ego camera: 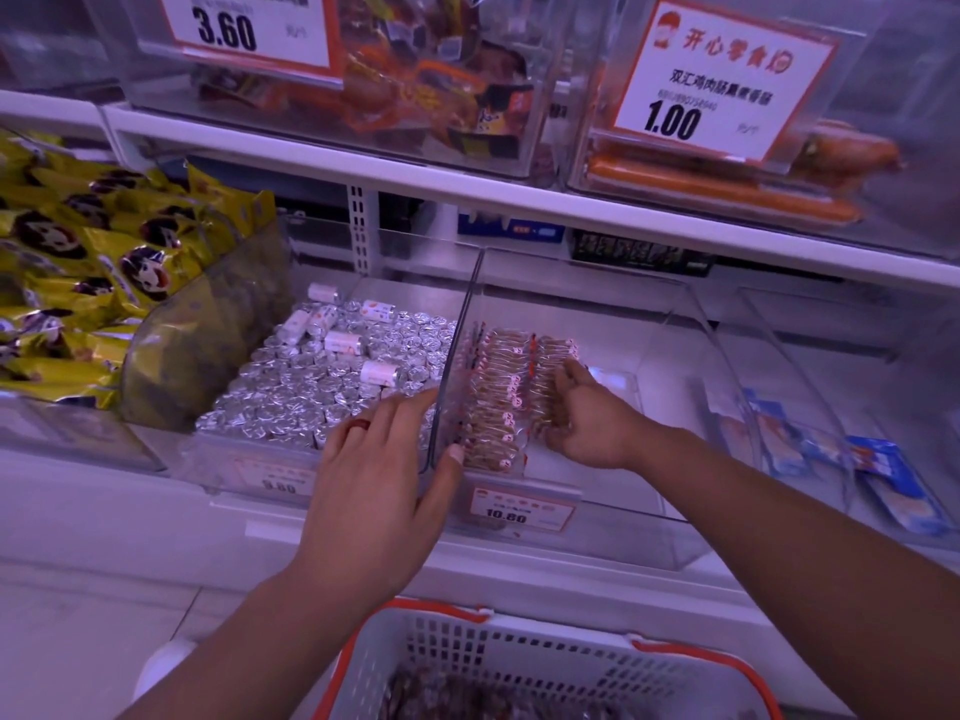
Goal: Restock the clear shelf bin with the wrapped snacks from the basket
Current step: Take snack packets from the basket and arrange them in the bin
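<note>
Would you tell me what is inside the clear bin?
The clear bin holds rows of wrapped snacks along its left side. The right hand covers the rightmost ones; the rest of the floor looks bare.
</note>
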Motion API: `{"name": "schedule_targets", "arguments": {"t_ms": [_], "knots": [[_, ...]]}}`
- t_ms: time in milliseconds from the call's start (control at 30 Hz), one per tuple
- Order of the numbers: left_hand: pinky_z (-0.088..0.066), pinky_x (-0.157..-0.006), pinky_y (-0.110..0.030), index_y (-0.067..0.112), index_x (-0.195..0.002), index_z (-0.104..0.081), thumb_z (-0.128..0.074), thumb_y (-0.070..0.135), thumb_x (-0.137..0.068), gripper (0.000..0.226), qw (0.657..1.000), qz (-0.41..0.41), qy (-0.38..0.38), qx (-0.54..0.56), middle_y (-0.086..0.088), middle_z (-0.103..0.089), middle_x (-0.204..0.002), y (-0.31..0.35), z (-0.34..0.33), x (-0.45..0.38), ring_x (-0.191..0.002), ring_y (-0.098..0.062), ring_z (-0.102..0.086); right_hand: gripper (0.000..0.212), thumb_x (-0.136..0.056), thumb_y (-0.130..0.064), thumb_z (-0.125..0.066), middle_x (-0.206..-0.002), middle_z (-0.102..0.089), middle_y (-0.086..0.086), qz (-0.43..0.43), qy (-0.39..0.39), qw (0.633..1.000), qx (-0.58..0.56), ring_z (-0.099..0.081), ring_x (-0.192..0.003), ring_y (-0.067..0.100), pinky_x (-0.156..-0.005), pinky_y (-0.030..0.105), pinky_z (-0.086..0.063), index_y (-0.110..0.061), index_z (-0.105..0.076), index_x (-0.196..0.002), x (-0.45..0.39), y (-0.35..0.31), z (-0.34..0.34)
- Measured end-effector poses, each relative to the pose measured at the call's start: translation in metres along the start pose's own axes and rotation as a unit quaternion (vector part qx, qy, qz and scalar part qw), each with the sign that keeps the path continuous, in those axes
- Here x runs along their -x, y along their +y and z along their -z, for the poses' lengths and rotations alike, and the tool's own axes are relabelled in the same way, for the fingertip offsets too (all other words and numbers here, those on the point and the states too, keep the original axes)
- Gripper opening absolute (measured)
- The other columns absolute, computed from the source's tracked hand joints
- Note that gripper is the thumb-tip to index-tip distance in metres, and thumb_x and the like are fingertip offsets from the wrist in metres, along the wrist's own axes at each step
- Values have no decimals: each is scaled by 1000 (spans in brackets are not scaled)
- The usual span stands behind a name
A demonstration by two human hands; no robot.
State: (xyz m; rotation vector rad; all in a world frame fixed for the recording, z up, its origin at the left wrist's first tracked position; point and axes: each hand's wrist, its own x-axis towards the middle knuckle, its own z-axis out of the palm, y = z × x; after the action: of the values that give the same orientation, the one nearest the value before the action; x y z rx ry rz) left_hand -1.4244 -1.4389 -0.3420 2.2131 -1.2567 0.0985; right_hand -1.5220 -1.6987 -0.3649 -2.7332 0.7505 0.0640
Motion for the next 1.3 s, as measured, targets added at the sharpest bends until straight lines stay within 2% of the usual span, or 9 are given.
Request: {"name": "schedule_targets", "arguments": {"t_ms": [67,167,300,633,733,867,1000,1100,1300], "knots": [[-41,-97,-44,21,-138,-47,-44,42,-96,47,1000,0,1,1,-1,-61,-127,0,0,0,-109,-27,-59,66,-87,-28,-64,-142,-43,18,4,3,1000,14,-19,-144,33,-111,21,-26,-1,-38,-141,-1,2,0],[-40,-97,-43,22,-138,-47,-45,41,-96,46,1000,-3,6,3,-1,-62,-127,0,0,0,-110,-27,-59,86,-86,-45,-64,-156,-22,15,-27,-20,998,51,-27,-142,38,-116,38,-30,-5,-23,-150,-1,5,0],[-40,-97,-42,22,-139,-46,-43,42,-97,47,1000,-9,5,5,-1,-61,-129,-2,-1,1,-113,-26,-58,103,-86,-61,-60,-165,-1,9,-40,-29,993,111,3,-150,39,-122,53,-15,-15,-2,-157,-2,8,2],[-35,-103,-41,18,-142,-46,-45,38,-97,50,997,-20,37,68,-2,-54,-139,-3,0,4,-125,-25,-49,108,-80,-48,-75,-166,-3,8,-22,11,997,73,1,-152,32,-123,45,-14,-21,-5,-158,20,-14,30],[-34,-107,-42,7,-135,-54,-48,25,-97,42,984,-113,121,72,-9,-55,-137,3,6,15,-132,-29,-48,66,-89,-24,-69,-152,-41,16,53,205,977,-16,-37,-141,31,-115,31,-27,-9,-41,-147,64,-29,46],[-41,-102,-44,8,-119,-63,-52,12,-94,28,946,-280,118,110,-10,-62,-122,17,-17,53,-118,-30,-56,25,-93,-7,-50,-95,-65,-6,141,458,861,-170,-64,-83,11,-79,17,-46,-18,-67,-107,166,-36,8],[-40,-91,-37,17,-116,-63,-47,26,-97,26,923,-332,-193,9,-4,-64,-113,4,-86,126,-102,-26,-59,19,-91,-18,-53,-93,-67,3,46,113,981,-153,-64,-80,20,-78,28,-52,-17,-65,-107,250,-15,-133],[-34,-107,-38,24,-142,-43,-36,45,-101,48,857,-241,-428,-157,-6,-48,-144,-49,-135,173,-125,-28,-50,47,-94,-28,-57,-134,-54,17,-127,-250,956,-83,-54,-121,33,-101,31,-39,-10,-49,-136,280,31,-222],[-41,-106,-43,23,-151,-30,-42,53,-94,66,841,-98,-494,-196,-9,-36,-154,-76,-216,204,-128,-33,-49,103,-86,-67,-52,-164,3,15,-272,-244,930,-45,0,-150,40,-119,55,-19,-21,7,-157,284,84,-315]]}}
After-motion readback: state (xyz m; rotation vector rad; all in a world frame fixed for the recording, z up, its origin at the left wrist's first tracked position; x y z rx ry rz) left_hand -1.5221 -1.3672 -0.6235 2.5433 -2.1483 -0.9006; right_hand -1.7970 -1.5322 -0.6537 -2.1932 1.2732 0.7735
